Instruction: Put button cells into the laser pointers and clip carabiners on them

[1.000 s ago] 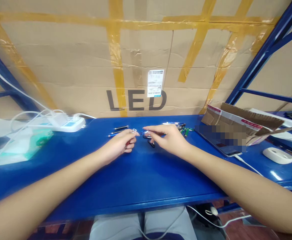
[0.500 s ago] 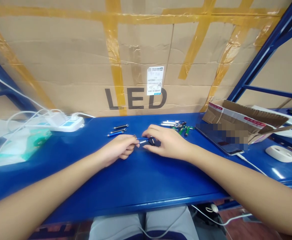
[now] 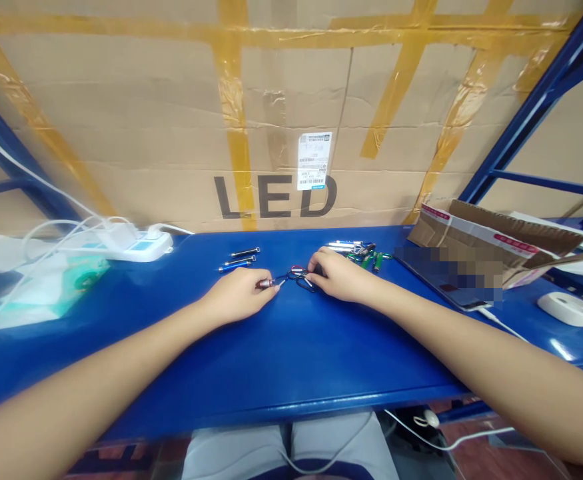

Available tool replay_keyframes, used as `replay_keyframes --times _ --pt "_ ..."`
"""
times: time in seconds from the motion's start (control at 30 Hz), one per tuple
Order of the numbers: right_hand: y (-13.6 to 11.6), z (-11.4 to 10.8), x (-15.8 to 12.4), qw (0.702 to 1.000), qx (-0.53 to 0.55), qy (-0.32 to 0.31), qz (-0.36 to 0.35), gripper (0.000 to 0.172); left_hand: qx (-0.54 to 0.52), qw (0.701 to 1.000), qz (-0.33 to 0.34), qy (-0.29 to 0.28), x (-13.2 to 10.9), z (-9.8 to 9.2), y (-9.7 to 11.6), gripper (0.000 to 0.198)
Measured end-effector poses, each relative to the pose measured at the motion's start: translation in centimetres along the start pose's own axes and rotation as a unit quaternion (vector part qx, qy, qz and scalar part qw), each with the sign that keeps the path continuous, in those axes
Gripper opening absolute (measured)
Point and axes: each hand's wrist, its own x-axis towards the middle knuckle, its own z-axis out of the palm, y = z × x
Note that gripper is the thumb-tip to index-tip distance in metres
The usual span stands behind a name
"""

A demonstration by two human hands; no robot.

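Observation:
My left hand (image 3: 236, 293) is closed around a small reddish metal tube (image 3: 265, 284), whose end shows between the fingers and thumb. Thin dark cords (image 3: 298, 273) with silvery ends and a bit of red stretch between my two hands. My right hand (image 3: 338, 275) pinches these cords with thumb and fingers; a dark piece under its fingers is partly hidden. Beyond my left hand lie a black tube (image 3: 245, 253) and blue tubes (image 3: 236, 265) with small rings at their ends. Behind my right hand is a pile of silver and green tubes (image 3: 366, 255).
A blue table (image 3: 281, 360) lies under my hands. On its left are a white power strip (image 3: 146, 249) and a green-white plastic packet (image 3: 51, 287). To the right are a phone (image 3: 436, 280), an open cardboard box (image 3: 491, 227) and a white mouse-shaped object (image 3: 571, 309). A large LED carton (image 3: 171, 133) stands behind.
The blue tube piece between my hands has given way to the reddish tube in my left hand. More looped cord now shows beside my right fingers. The view has shifted slightly.

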Motion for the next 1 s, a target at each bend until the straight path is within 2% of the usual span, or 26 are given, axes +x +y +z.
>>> replay_keyframes --times 0.17,0.27,0.4,0.47,0.53,0.63,0.7,0.77,0.87,0.93,1.0 --pt "-0.4 -0.7 -0.2 1.000 -0.007 0.000 0.022 0.009 -0.015 1.000 0.001 0.010 0.0 0.0 -0.2 0.034" --pt "-0.6 -1.6 -0.3 0.998 0.004 0.031 0.057 0.007 -0.014 1.000 -0.012 0.025 0.0 -0.1 -0.2 0.040" --pt "-1.4 -2.1 -0.5 0.988 0.113 0.084 0.057 0.006 -0.036 0.998 -0.041 0.041 0.0 -0.3 0.0 0.050" --pt "-2.1 -1.9 -0.5 0.968 0.229 0.082 0.053 0.011 -0.108 0.992 -0.048 0.043 0.1 -0.3 0.3 0.048" --pt "-2.8 -1.5 -0.7 0.933 0.351 0.066 0.044 0.018 -0.190 0.980 -0.043 0.042 0.1 -0.1 0.8 0.049" --pt "-3.5 -0.9 -1.0 0.896 0.442 0.051 0.014 0.025 -0.254 0.966 -0.019 0.039 -0.1 0.1 1.4 0.050" --pt "-3.7 -0.7 -1.2 0.899 0.433 0.056 -0.004 0.025 -0.272 0.962 -0.009 0.035 -0.3 0.3 1.7 0.047" --pt "-3.5 -0.9 -1.5 0.929 0.364 0.055 -0.034 0.022 -0.317 0.948 -0.015 0.019 -0.4 0.5 1.9 0.044" --pt "-3.2 -1.4 -1.9 0.972 0.200 0.021 -0.125 0.023 -0.437 0.897 -0.054 -0.045 -0.5 0.7 2.1 0.044" --pt "-3.1 -1.6 -2.0 0.978 0.132 -0.002 -0.163 0.027 -0.502 0.857 -0.076 -0.088 -0.5 0.7 2.3 0.043" --pt "-3.2 -1.7 -2.1 0.979 0.102 -0.017 -0.176 0.030 -0.538 0.831 -0.082 -0.120 -0.4 0.7 2.3 0.041"
